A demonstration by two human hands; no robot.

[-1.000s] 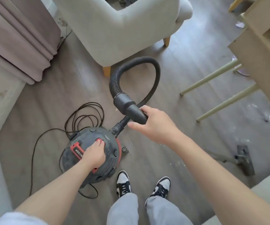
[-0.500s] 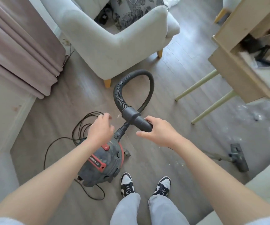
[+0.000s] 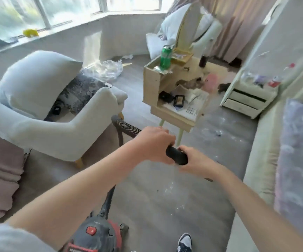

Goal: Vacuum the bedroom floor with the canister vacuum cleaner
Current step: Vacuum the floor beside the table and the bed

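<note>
The dark grey canister vacuum (image 3: 96,235), with a red button on top, stands on the floor at the bottom edge beside my shoe. Its ribbed black hose (image 3: 127,128) loops up behind my left hand. My left hand (image 3: 152,144) grips the hose just above its smooth black end piece (image 3: 177,157). My right hand (image 3: 194,159) grips that end piece from the right. The two hands sit close together, chest-high over the grey wood floor (image 3: 165,206). White crumbs and dust lie scattered on the floor ahead.
A white armchair (image 3: 59,128) with a patterned cushion stands to the left. A small wooden table (image 3: 172,91) on pale legs, cluttered and holding a green can (image 3: 165,57), stands straight ahead. A pale sofa (image 3: 267,151) runs along the right, white drawers (image 3: 247,100) beyond it.
My view has swung up from the floor to the room. My left hand left the canister's top and took hold of the hose beside my right hand.
</note>
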